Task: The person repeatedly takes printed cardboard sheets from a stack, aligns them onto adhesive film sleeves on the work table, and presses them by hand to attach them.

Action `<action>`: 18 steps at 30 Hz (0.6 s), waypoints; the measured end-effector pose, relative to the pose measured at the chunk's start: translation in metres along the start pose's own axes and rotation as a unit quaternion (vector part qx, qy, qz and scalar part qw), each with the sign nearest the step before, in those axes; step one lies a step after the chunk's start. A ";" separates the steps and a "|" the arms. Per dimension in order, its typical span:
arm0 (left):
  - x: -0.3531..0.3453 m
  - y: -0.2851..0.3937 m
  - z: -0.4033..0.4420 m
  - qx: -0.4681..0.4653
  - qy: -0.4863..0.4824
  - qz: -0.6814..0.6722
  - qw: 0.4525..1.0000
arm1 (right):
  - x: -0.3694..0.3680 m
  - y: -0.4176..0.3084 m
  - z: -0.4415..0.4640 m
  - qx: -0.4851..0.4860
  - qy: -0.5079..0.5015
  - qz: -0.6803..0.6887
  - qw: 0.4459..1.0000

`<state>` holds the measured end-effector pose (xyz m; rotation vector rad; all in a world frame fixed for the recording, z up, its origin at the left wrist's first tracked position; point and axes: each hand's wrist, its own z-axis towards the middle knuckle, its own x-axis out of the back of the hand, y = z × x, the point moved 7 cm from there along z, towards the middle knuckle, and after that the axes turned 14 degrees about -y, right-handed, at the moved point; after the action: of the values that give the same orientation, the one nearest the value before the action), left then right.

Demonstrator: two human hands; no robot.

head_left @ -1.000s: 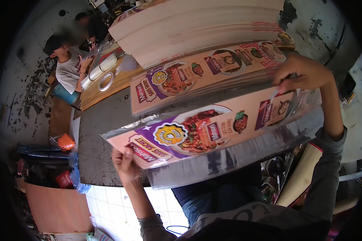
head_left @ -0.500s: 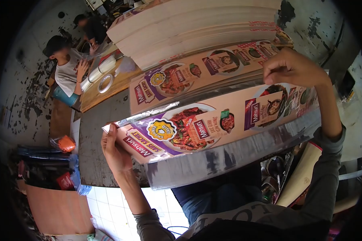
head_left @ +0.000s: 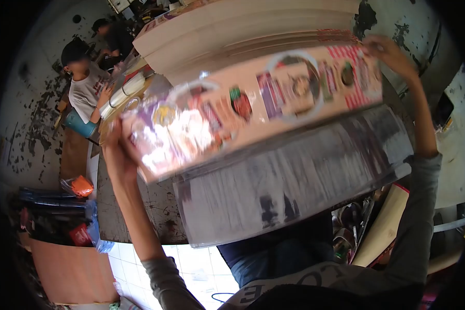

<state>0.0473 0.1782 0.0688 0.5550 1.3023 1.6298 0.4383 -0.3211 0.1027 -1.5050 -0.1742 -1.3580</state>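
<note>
A long printed card [head_left: 253, 106] in clear plastic, with food pictures and a bright glare on its left part, is held up tilted between my two hands. My left hand [head_left: 120, 155] grips its left end. At its upper right corner, the fingers of my right hand [head_left: 385, 50] are closed on the edge. Below the card lies a stack of clear plastic sleeves [head_left: 289, 181] at the table's near edge. The card hides most of the printed pile behind it.
A tall stack of boards [head_left: 243, 39] stands at the back of the dark table [head_left: 157, 206]. Two people are at the upper left, one in a light shirt [head_left: 88, 93], beside a wooden board with a plastic bundle [head_left: 124, 93]. An orange bag [head_left: 81, 186] is at the left.
The card has moved up and away from me, off the sleeves and over the printed pile. My left hand rose leftward; my right hand went up and now holds the card's corner.
</note>
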 end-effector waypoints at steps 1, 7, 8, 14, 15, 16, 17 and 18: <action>0.003 -0.002 0.022 -0.028 -0.004 0.037 0.999 | -0.004 0.005 0.009 0.006 0.031 -0.044 0.999; 0.003 -0.041 0.028 0.115 -0.114 0.346 0.924 | -0.075 -0.012 0.011 -0.027 -0.152 -0.174 0.973; 0.005 -0.045 0.025 0.122 -0.112 0.346 0.923 | -0.083 -0.003 0.004 -0.027 -0.158 -0.171 0.972; -0.043 -0.063 0.007 0.134 -0.314 0.381 0.859 | -0.096 0.045 -0.018 -0.038 -0.193 -0.009 0.980; -0.041 -0.066 0.007 0.142 -0.310 0.460 0.820 | -0.094 0.036 -0.019 -0.075 -0.209 0.019 0.975; -0.040 -0.069 0.007 0.149 -0.303 0.533 0.776 | -0.092 0.031 -0.022 -0.113 -0.225 0.045 0.967; -0.038 -0.071 0.007 0.155 -0.303 0.530 0.777 | -0.090 0.032 -0.025 -0.115 -0.231 0.046 0.965; -0.035 -0.068 0.010 0.129 -0.289 0.555 0.770 | -0.087 0.040 -0.027 -0.147 -0.234 0.034 0.960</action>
<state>0.0973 0.1524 0.0162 2.1134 0.6827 1.8721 0.4183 -0.3149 0.0057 -2.0529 -0.2220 -0.9818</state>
